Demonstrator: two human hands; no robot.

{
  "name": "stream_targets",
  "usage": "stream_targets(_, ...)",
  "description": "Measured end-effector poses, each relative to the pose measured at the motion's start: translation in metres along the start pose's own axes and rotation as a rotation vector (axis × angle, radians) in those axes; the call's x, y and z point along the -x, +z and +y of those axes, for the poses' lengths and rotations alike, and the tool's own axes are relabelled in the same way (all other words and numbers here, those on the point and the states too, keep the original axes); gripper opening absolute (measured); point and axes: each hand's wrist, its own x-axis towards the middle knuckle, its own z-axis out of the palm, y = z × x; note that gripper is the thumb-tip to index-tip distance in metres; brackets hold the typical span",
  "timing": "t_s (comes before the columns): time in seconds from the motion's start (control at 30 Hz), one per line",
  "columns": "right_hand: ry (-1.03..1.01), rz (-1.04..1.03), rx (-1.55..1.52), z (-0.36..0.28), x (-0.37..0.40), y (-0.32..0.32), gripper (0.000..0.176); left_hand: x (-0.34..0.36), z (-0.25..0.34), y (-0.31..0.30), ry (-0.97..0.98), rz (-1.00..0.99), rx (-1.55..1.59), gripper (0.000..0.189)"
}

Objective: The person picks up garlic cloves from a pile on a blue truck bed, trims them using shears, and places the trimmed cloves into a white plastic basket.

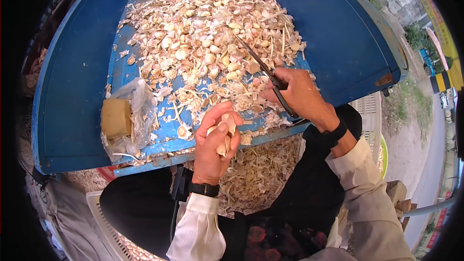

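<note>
My left hand [217, 140] is closed around some garlic cloves [224, 130], palm up, over the front edge of the blue tray [67, 101]. To its right, my right hand [299, 94] grips a dark metal tool [261, 63] with a long narrow blade pointing up and left over the pile. Part of the tool's handle sticks out below the hand. A large heap of garlic cloves and loose skins [208, 34] covers the middle of the tray, beyond both hands.
A clear plastic bag [142, 101] with a tan block [116, 118] lies at the tray's left front. Garlic skins and stalks [261, 179] are piled below the tray's front edge. Pale plastic crates [369, 111] stand at the sides, and a road runs at right.
</note>
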Motion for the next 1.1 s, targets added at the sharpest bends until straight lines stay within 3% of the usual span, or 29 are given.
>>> stream_targets(0.07,-0.114,0.197,0.106,0.009,-0.028,0.003,0.036,-0.002,-0.002,0.003,-0.035,-0.002,0.314,0.031)
stream_targets(0.17,-0.259,0.028,0.243,0.028,-0.058,0.016,0.028,-0.006,-0.011,-0.007,-0.078,-0.001,0.437,0.025)
stream_targets(0.33,-0.333,0.079,0.263,0.013,-0.057,0.012,0.020,-0.019,-0.008,0.001,-0.217,0.194,0.505,0.021)
stream_targets(0.4,-0.109,-0.010,-0.520,0.000,-0.038,0.008,0.021,-0.023,-0.001,0.013,-0.246,0.203,0.290,0.024)
stream_targets(0.43,-0.066,-0.114,-0.601,-0.010,-0.028,0.002,0.022,-0.025,-0.002,0.017,-0.236,0.180,0.284,0.029)
stream_targets(0.53,-0.150,-0.143,-0.663,-0.018,-0.012,0.021,0.020,-0.023,-0.005,0.021,-0.186,0.084,0.375,0.035)
stream_targets(0.67,-0.139,0.071,-0.476,-0.027,0.011,0.036,0.025,-0.016,-0.007,0.020,-0.143,0.104,0.272,0.036)
stream_targets(0.7,-0.144,0.157,-0.454,-0.026,0.012,0.039,0.034,-0.014,-0.009,0.018,-0.130,0.161,0.256,0.037)
stream_targets(0.73,-0.148,0.158,-0.456,-0.026,0.018,0.032,0.034,-0.012,-0.009,0.018,-0.115,0.216,0.239,0.037)
stream_targets(0.8,-0.067,0.141,0.045,-0.028,0.034,0.010,0.044,-0.009,-0.006,0.019,-0.093,0.262,0.259,0.036)
stream_targets(0.87,-0.136,0.126,0.139,-0.016,0.042,0.004,0.050,-0.008,-0.006,0.024,-0.078,0.298,0.287,0.036)
stream_targets(0.93,-0.358,0.139,0.397,-0.003,0.047,0.007,0.053,-0.006,-0.008,0.027,-0.054,0.351,0.128,0.035)
stream_targets(1.1,-0.237,0.048,0.548,-0.007,0.050,0.003,0.047,-0.006,-0.013,0.033,-0.018,0.448,-0.064,0.035)
